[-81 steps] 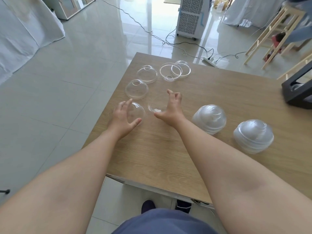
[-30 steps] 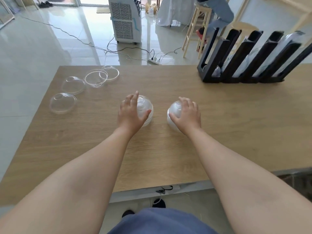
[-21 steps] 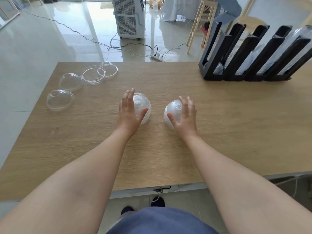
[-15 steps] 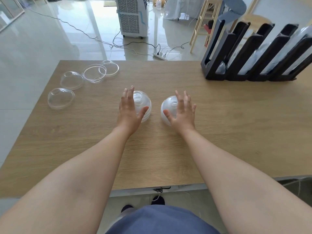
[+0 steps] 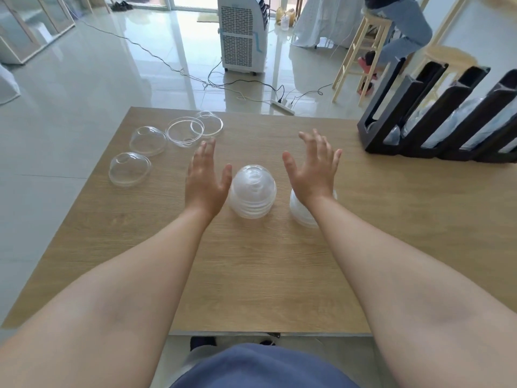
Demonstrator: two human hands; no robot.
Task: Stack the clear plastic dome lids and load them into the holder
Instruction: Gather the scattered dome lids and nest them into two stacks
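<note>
Right lid stack [image 5: 300,212] partly hidden under spread, empty right hand [image 5: 313,169]; left stack [image 5: 253,191] beside splayed, empty left hand [image 5: 205,180]. Holder [image 5: 436,119] cropped; wooden table [image 5: 265,261], tiled floor [image 5: 112,65]

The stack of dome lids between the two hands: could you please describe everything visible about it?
The stack of dome lids is several clear, slightly milky plastic domes nested together, rims layered at the bottom. It stands upright, dome up, on the wooden table. The open left hand is right beside it, thumb perhaps touching. The open right hand holds nothing, clear of it.
</note>
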